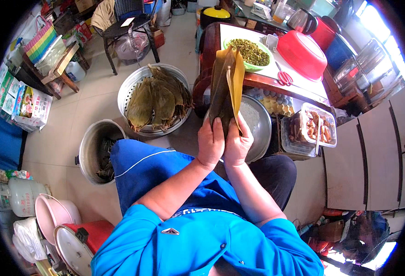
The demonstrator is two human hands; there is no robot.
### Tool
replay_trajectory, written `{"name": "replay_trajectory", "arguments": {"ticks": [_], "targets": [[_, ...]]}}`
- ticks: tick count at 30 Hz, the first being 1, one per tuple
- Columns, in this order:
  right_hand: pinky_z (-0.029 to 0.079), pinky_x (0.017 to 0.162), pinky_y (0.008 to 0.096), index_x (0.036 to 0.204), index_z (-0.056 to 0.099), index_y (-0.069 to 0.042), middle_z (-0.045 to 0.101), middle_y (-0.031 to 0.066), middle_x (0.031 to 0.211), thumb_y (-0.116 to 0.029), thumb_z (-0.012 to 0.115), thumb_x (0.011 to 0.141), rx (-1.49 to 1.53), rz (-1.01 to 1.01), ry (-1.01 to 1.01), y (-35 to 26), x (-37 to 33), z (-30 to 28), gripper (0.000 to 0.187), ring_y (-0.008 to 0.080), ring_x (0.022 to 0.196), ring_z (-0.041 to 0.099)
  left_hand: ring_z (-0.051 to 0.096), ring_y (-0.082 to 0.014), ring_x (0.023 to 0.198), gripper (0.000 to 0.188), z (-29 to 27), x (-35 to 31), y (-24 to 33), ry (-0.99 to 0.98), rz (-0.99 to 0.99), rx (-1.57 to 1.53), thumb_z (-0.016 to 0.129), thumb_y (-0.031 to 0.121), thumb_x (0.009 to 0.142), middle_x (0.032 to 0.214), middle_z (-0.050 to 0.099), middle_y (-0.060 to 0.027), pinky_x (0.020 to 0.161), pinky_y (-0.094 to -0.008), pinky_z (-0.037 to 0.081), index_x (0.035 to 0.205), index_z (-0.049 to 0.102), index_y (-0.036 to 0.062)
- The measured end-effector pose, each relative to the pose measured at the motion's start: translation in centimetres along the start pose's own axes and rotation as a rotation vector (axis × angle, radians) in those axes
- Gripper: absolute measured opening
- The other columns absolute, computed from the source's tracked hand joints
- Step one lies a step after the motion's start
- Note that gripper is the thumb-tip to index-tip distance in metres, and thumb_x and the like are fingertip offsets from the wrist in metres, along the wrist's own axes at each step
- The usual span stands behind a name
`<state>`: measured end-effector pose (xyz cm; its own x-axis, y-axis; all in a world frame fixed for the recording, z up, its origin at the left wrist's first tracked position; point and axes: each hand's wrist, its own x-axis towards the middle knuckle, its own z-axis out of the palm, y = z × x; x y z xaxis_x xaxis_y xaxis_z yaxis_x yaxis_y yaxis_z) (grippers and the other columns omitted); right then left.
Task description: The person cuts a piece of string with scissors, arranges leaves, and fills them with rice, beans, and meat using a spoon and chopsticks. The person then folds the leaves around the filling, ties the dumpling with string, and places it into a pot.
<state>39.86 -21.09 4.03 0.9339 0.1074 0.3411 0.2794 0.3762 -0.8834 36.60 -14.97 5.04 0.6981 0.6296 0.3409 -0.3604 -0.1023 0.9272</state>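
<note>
My left hand (210, 143) and my right hand (237, 142) are side by side in front of me, closed round the lower ends of a few long bamboo leaves (221, 89). The leaves stand upright, brown on the left and yellowish where light strikes the right one. Behind my right hand is a metal basin (266, 135) with whitish contents, partly hidden. To the left, a perforated steamer pot (123, 94) holds more flat leaves (163, 101). Nearer me, a deep metal pot (86, 154) contains dark things I cannot make out.
On the table (299, 87) ahead right are a green bowl of split green beans (250, 51), red scissors (284, 77) and an upturned red basin (303, 53). A plastic box of meat pieces (320, 124) stands right. A pink bucket (57, 214) and gas cylinder (25, 198) are left.
</note>
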Motion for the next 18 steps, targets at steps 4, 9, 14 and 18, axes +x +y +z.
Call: {"name": "replay_trajectory", "arguments": {"ticks": [4,9,14,18], "targets": [[0.018,0.11,0.0411,0.118,0.059,-0.006,0.062,0.0117,0.115,0.004,0.049,0.085,-0.319,-0.211,-0.082,-0.4,-0.2,0.4,0.036,0.0178,0.112,0.054,0.057,-0.0115,0.086,0.021,-0.4,0.5,1.0,-0.007,-0.347,-0.446,0.055,0.015,0.091,0.098,0.063,-0.0044,0.078,-0.026,0.046,0.104,0.059,-0.0013],[0.021,0.109,0.0403,0.115,0.061,-0.006,0.064,0.0107,0.111,0.004,0.051,0.084,-0.387,-0.172,-0.066,1.0,0.1,0.5,0.034,0.0167,0.106,0.057,0.058,-0.0115,0.085,0.024,-0.1,1.0,-0.4,0.072,-0.431,-0.455,0.054,0.016,0.091,0.098,0.064,-0.0059,0.077,-0.0248,0.046,0.104,0.061,-0.0029],[0.043,0.088,0.0244,0.112,0.06,0.003,0.064,0.0085,0.106,0.0,0.051,0.086,0.0,0.463,0.146,-0.5,1.8,-0.2,0.028,0.0144,0.097,0.058,0.053,-0.0152,0.101,0.034,-1.4,1.5,-0.9,-0.302,-0.298,-0.516,0.052,0.017,0.091,0.113,0.058,-0.0096,0.088,-0.0297,0.042,0.119,0.05,-0.0019],[0.04,0.092,0.0257,0.117,0.057,0.002,0.064,0.0126,0.108,0.002,0.049,0.086,-0.302,0.019,-0.05,0.4,0.8,-0.6,0.033,0.017,0.1,0.058,0.053,-0.0168,0.101,0.033,-1.5,0.0,-2.6,-0.138,-0.159,-0.182,0.045,0.02,0.095,0.112,0.058,-0.0097,0.091,-0.0295,0.04,0.119,0.051,-0.002]]}}
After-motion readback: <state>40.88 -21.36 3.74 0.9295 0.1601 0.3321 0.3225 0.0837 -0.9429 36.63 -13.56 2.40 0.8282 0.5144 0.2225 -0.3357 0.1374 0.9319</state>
